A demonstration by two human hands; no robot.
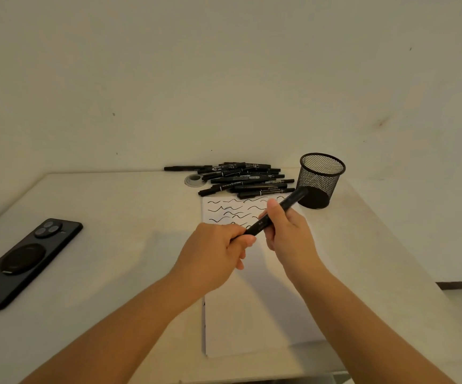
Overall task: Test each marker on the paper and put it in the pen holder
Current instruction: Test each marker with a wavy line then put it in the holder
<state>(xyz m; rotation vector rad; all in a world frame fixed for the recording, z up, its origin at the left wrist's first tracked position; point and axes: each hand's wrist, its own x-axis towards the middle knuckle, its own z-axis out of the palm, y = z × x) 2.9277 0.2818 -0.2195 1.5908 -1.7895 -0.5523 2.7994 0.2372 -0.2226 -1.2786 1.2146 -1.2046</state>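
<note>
Black marker [275, 214] gripped by both hands above the paper [254, 286], slanted — far end up toward the pen holder [321, 180], near end down toward the left hand [216, 252]. Slim matte plastic barrel, faint label print mid-length, unreadable. Left hand clenched round the near end, thumb and fingers pinching it, tip hidden inside the grip. Right hand [288, 231] wrapped round the middle of the barrel, thumb lying on top, fingers curled under. Capped or not at the near end: cannot tell.

Paper white, smooth, rectangular, lying flat on the table [113, 212]; upper part covered with rows of short wavy black test strokes, lower part blank and shaded by the forearms. Pen holder black wire mesh, round cup shape with solid rim and base, upright just beyond the paper's far right corner, close to the marker's raised end but apart from it. Pile of black markers [240, 180] — same slim shape, white lettering — heaped loosely against the wall [224, 79] just past the paper's far edge. Round metal grommet [194, 179] partly under the pile. Dark phone [22, 261] face down at left, glossy, with round ring on its back, well apart from the hands. Table pale, matte.
</note>
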